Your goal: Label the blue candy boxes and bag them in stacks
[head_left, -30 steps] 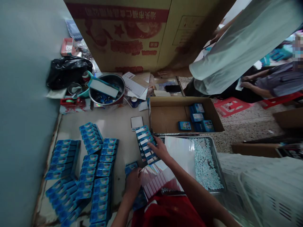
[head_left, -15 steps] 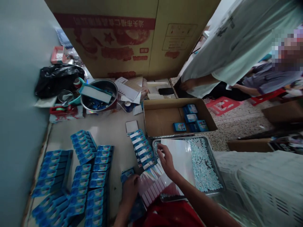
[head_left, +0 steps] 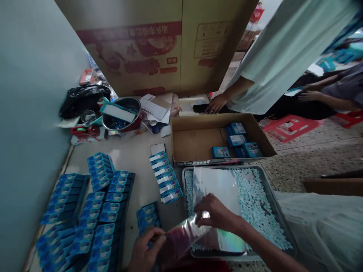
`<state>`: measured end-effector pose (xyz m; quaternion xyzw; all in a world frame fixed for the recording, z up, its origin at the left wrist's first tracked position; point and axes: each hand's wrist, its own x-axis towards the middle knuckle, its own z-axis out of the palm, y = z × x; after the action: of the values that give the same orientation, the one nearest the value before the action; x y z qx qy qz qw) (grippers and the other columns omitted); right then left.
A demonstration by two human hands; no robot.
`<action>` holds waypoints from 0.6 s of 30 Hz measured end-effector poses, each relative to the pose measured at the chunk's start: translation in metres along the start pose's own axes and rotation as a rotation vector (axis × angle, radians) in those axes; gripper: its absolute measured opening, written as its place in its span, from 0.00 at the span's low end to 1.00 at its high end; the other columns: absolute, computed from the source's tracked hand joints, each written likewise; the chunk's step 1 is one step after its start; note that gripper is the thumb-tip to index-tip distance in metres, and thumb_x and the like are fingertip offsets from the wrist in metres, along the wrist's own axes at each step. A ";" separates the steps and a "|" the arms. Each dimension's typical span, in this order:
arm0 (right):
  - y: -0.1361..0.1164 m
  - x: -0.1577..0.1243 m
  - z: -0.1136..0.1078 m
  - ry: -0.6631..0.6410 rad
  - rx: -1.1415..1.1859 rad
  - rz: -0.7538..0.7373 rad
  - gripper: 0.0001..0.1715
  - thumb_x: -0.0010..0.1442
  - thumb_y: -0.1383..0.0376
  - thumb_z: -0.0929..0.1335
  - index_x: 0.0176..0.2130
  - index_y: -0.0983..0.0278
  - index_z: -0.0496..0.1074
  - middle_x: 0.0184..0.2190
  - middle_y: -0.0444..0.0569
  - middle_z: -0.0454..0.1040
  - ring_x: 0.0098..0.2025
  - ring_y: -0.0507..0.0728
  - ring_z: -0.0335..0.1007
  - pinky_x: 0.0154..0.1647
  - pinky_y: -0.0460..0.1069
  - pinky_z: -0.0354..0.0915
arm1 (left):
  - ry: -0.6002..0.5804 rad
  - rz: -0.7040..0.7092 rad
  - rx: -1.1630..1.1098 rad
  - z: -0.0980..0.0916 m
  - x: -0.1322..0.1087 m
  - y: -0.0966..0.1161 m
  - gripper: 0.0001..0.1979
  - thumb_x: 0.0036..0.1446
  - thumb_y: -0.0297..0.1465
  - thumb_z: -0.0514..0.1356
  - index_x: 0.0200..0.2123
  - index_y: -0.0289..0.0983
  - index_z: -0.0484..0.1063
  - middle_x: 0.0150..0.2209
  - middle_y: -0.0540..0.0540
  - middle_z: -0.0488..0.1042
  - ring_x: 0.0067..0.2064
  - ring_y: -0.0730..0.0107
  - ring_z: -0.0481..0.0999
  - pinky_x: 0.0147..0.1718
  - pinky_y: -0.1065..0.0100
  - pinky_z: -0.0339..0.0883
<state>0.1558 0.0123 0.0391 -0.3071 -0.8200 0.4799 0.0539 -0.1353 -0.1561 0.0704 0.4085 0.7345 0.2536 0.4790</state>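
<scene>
Spanning the gap between the two grips, the film (head_left: 181, 238) is shiny and partly see-through, and it slants up from lower left to upper right.

Left grip (head_left: 148, 243): closed, thumb and forefinger pinching the film at its left end. Right grip (head_left: 215, 213): closed, fingers curled down onto the film's right end, directly above a sheet (head_left: 216, 185). The film thus lies between the grips, touching both; its lower edge is dim and hard to trace.

The sheet, white and glossy, lies in a metal tray (head_left: 185, 204), on top of pale blue-green pellets (head_left: 262, 202). The pellets show mostly to the right of the sheet.

Just beyond the left grip, on the desk (head_left: 136, 151): a short stack (head_left: 147, 214) of blue packs. Farther out, a row (head_left: 165, 178) of overlapping blue packs with white strips, left of the tray, a card (head_left: 158, 149) at its far end. Well left of both grips: larger groups (head_left: 110, 211) of blue packs.

Beyond the tray, just beside it: a carton (head_left: 195, 145) with blue boxes (head_left: 237, 140) in its right part. Past that, a co-worker's hand (head_left: 217, 103) at a dark phone (head_left: 200, 108); contact unclear.
</scene>
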 end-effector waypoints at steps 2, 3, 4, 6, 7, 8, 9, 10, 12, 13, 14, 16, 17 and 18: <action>-0.007 0.000 -0.018 -0.057 0.214 0.026 0.10 0.67 0.54 0.74 0.43 0.55 0.85 0.37 0.48 0.86 0.41 0.61 0.84 0.46 0.53 0.70 | 0.044 -0.018 -0.062 -0.010 0.005 -0.004 0.21 0.56 0.55 0.64 0.29 0.44 0.79 0.30 0.46 0.78 0.35 0.57 0.77 0.37 0.62 0.74; -0.010 0.000 -0.026 -0.081 0.336 0.057 0.10 0.67 0.55 0.73 0.42 0.55 0.85 0.37 0.48 0.86 0.40 0.60 0.84 0.44 0.51 0.71 | 0.057 -0.032 -0.109 -0.013 0.009 -0.006 0.21 0.56 0.55 0.64 0.29 0.43 0.78 0.29 0.46 0.77 0.34 0.58 0.76 0.35 0.63 0.72; -0.012 0.001 -0.031 -0.080 0.434 0.092 0.09 0.67 0.56 0.73 0.40 0.55 0.85 0.37 0.47 0.86 0.40 0.59 0.84 0.42 0.50 0.72 | 0.064 -0.048 -0.170 -0.014 0.013 -0.008 0.21 0.56 0.55 0.65 0.29 0.43 0.77 0.28 0.47 0.75 0.32 0.59 0.75 0.32 0.64 0.71; -0.012 0.005 -0.038 -0.013 0.528 0.148 0.07 0.63 0.57 0.75 0.37 0.56 0.84 0.35 0.47 0.85 0.38 0.58 0.82 0.41 0.50 0.72 | 0.075 -0.080 -0.339 -0.011 0.022 -0.009 0.21 0.54 0.54 0.67 0.30 0.42 0.76 0.26 0.48 0.73 0.29 0.63 0.72 0.27 0.66 0.68; -0.010 0.007 -0.039 0.036 0.539 0.166 0.07 0.61 0.56 0.76 0.35 0.57 0.84 0.33 0.47 0.84 0.37 0.57 0.81 0.41 0.49 0.72 | 0.082 -0.089 -0.441 -0.007 0.026 -0.007 0.21 0.52 0.54 0.68 0.31 0.41 0.75 0.25 0.48 0.72 0.27 0.64 0.71 0.26 0.67 0.66; -0.008 0.010 -0.040 0.073 0.544 0.182 0.09 0.59 0.56 0.77 0.33 0.58 0.83 0.32 0.47 0.83 0.35 0.56 0.79 0.40 0.49 0.71 | 0.095 -0.090 -0.547 -0.001 0.029 -0.005 0.21 0.51 0.53 0.70 0.32 0.41 0.75 0.25 0.49 0.72 0.26 0.66 0.71 0.25 0.68 0.65; -0.005 0.013 -0.040 0.095 0.557 0.204 0.11 0.56 0.54 0.78 0.32 0.59 0.83 0.30 0.47 0.83 0.33 0.55 0.78 0.38 0.49 0.71 | 0.111 -0.084 -0.647 0.005 0.032 -0.001 0.22 0.49 0.52 0.72 0.34 0.41 0.75 0.26 0.50 0.72 0.26 0.67 0.71 0.24 0.69 0.65; -0.003 0.015 -0.039 0.109 0.583 0.237 0.14 0.54 0.53 0.80 0.32 0.60 0.82 0.29 0.46 0.82 0.31 0.54 0.76 0.35 0.49 0.71 | 0.127 -0.073 -0.730 0.010 0.033 0.004 0.22 0.48 0.50 0.74 0.36 0.40 0.76 0.27 0.50 0.74 0.27 0.67 0.72 0.25 0.69 0.66; 0.000 0.017 -0.038 0.146 0.629 0.307 0.20 0.48 0.50 0.81 0.31 0.62 0.82 0.26 0.45 0.80 0.27 0.53 0.74 0.31 0.48 0.69 | 0.143 -0.045 -0.809 0.018 0.033 0.013 0.24 0.47 0.45 0.76 0.43 0.41 0.77 0.31 0.50 0.78 0.30 0.67 0.76 0.29 0.71 0.69; -0.001 0.017 -0.038 0.186 0.628 0.328 0.21 0.46 0.49 0.82 0.31 0.62 0.81 0.25 0.45 0.79 0.26 0.53 0.73 0.29 0.48 0.68 | 0.142 -0.032 -0.811 0.021 0.032 0.018 0.25 0.46 0.42 0.77 0.47 0.41 0.78 0.33 0.50 0.80 0.32 0.67 0.78 0.32 0.71 0.71; -0.002 0.015 -0.038 0.242 0.607 0.333 0.22 0.44 0.49 0.83 0.30 0.62 0.81 0.24 0.45 0.78 0.25 0.53 0.72 0.28 0.48 0.68 | 0.140 -0.017 -0.806 0.022 0.031 0.021 0.28 0.45 0.39 0.78 0.50 0.42 0.78 0.35 0.49 0.82 0.34 0.67 0.79 0.34 0.71 0.72; -0.008 0.009 -0.036 0.362 0.530 0.304 0.23 0.41 0.49 0.84 0.30 0.61 0.81 0.25 0.45 0.79 0.26 0.53 0.73 0.28 0.49 0.68 | 0.123 0.018 -0.809 0.023 0.030 0.024 0.34 0.41 0.34 0.79 0.55 0.42 0.78 0.38 0.49 0.84 0.37 0.65 0.81 0.37 0.71 0.74; -0.011 0.006 -0.035 0.411 0.489 0.281 0.23 0.41 0.49 0.84 0.30 0.60 0.81 0.25 0.45 0.79 0.27 0.54 0.73 0.29 0.49 0.69 | 0.113 0.037 -0.832 0.024 0.030 0.022 0.35 0.41 0.33 0.78 0.56 0.41 0.78 0.39 0.48 0.84 0.38 0.64 0.82 0.37 0.69 0.75; -0.015 0.002 -0.033 0.442 0.449 0.253 0.23 0.41 0.49 0.84 0.31 0.61 0.82 0.26 0.46 0.79 0.27 0.54 0.73 0.30 0.50 0.69 | 0.084 0.049 -0.848 0.026 0.031 0.019 0.33 0.40 0.33 0.78 0.53 0.39 0.79 0.39 0.47 0.85 0.37 0.62 0.83 0.37 0.68 0.75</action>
<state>0.1600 0.0329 0.0680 -0.4836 -0.6177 0.5732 0.2366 -0.1116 -0.1200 0.0590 0.1820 0.5742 0.5607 0.5682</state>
